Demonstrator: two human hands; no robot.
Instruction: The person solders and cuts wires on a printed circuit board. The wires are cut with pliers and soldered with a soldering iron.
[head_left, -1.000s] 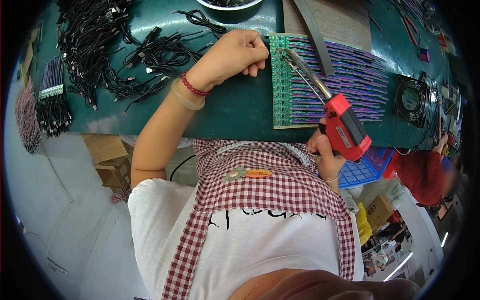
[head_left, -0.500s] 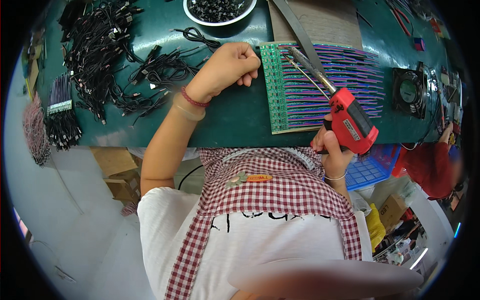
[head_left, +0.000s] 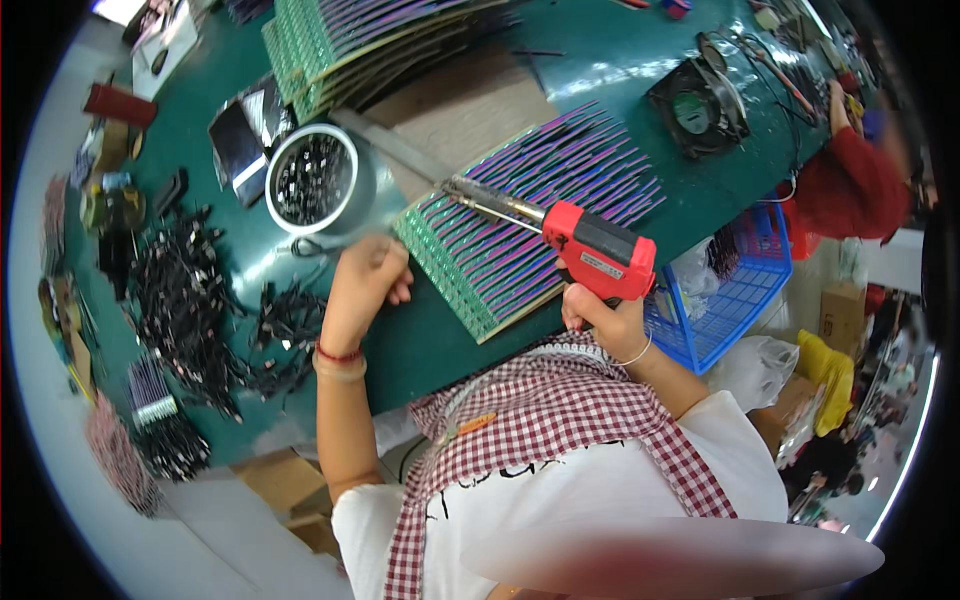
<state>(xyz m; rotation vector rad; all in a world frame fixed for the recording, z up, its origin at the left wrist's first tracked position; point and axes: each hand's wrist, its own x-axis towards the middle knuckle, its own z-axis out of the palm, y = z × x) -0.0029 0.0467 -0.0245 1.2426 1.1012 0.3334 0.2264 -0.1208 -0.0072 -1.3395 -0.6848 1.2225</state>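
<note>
My right hand [head_left: 610, 322] grips the handle of a red and black soldering gun [head_left: 600, 250], whose long metal tip points left over a panel of green circuit boards [head_left: 440, 270]. Rows of purple, blue and dark wires [head_left: 570, 185] run out from the boards to the right. The tip lies over the panel's upper left; whether it touches is unclear. Just off the panel's left edge, my left hand [head_left: 362, 288] is closed with fingers curled, slightly blurred; anything pinched in it is hidden. A white bowl [head_left: 272, 195] of small black parts stands beyond it.
Black cables [head_left: 190, 310] are heaped at the left. More wired panels [head_left: 300, 55] are stacked at the back, near a flat metal strip [head_left: 385, 145]. A black fan [head_left: 695, 110] stands at right, above a blue basket [head_left: 745, 310]. Another person's red sleeve [head_left: 850, 190] shows far right.
The whole view has turned and shifted, bringing the stacked panels and the full bowl into sight. The soldering gun stays in my right hand, and my left hand remains closed beside the panel.
</note>
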